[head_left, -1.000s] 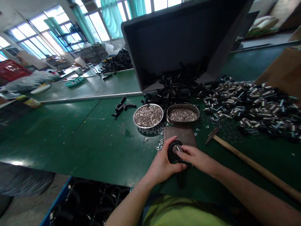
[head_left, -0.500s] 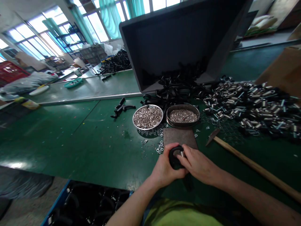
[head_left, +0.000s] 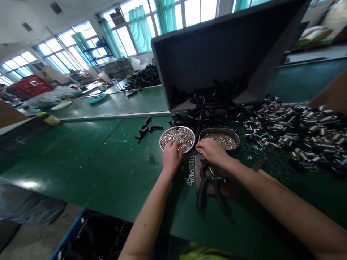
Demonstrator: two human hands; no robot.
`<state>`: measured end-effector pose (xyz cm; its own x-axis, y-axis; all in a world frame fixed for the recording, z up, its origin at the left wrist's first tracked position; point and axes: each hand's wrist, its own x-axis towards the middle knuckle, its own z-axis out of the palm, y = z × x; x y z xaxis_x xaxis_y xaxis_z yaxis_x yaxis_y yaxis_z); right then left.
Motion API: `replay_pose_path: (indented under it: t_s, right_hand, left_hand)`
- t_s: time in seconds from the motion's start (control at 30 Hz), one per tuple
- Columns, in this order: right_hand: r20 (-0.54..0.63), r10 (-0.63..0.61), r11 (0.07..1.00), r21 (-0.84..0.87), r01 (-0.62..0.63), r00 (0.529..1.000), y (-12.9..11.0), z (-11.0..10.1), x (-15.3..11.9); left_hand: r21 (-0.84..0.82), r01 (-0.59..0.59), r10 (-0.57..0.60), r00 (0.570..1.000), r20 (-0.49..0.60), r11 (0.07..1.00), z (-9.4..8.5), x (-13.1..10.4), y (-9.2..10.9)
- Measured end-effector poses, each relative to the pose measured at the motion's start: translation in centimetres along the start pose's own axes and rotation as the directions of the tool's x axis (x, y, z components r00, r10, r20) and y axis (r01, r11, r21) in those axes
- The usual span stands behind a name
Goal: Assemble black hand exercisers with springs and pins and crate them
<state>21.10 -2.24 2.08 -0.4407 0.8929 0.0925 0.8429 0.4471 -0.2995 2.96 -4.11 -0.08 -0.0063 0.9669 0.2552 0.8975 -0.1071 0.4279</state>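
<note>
My left hand (head_left: 172, 159) reaches to the near edge of a round metal dish (head_left: 161, 142) heaped with small metal pins (head_left: 179, 135). Its fingers are curled together at the pins; whatever is between them is hidden. Beside the near left edge of an oval tin (head_left: 238, 139) of small metal parts (head_left: 223, 140), my right hand (head_left: 213, 150) has its fingertips pinched downward. I cannot make out anything in them. Between my forearms, a black hand grip exerciser (head_left: 201, 195) with a spring at its top lies untouched, partly on a dark metal plate (head_left: 198, 162).
Loose washers (head_left: 191, 177) lie left of the plate. A hammer (head_left: 258, 165) is partly behind my right forearm. Metal springs and black parts (head_left: 306, 133) pile up at right. A large grey bin (head_left: 217, 54) lies tipped at the back, black handles (head_left: 206, 112) spilling out. Another black piece (head_left: 148, 128) lies left.
Both hands have let go of the hand grip exerciser, which now lies on the plate. My left hand moved forward to the round dish, my right hand forward toward the oval tin.
</note>
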Motion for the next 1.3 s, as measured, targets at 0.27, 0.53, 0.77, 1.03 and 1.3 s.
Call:
replay_pose_path:
  t_s: [0.27, 0.53, 0.77, 1.03, 1.3]
  right_hand:
    - [-0.102, 0.006, 0.999, 0.033, -0.002, 0.995, -2.4, 3.8, 7.0]
    - [-0.151, 0.076, 0.952, 0.303, -0.027, 0.986, -0.8, 1.4, 3.8]
    - [-0.027, 0.091, 0.885, 0.46, -0.068, 0.995, 2.9, -0.6, -4.3]
    - [0.041, 0.049, 0.933, 0.354, -0.061, 0.998, 3.3, 1.6, -5.7]
    - [0.116, -0.083, 0.994, 0.086, 0.074, 0.99, 0.2, 0.9, -4.9]
  left_hand:
    - [0.156, 0.037, -0.043, 0.999, 0.031, 0.987, 1.0, 3.0, -0.7]
    - [-0.046, 0.109, -0.109, 0.994, 0.015, 0.993, -0.5, 2.7, -1.1]
    - [-0.715, 0.338, -0.131, 0.935, 0.33, 0.612, -1.4, -2.9, -0.7]
    - [-0.707, 0.4, -0.031, 0.881, 0.473, 0.582, 0.7, -8.1, 1.9]
    - [-0.636, 0.255, 0.021, 0.92, 0.392, 0.728, 2.0, -8.2, 3.5]
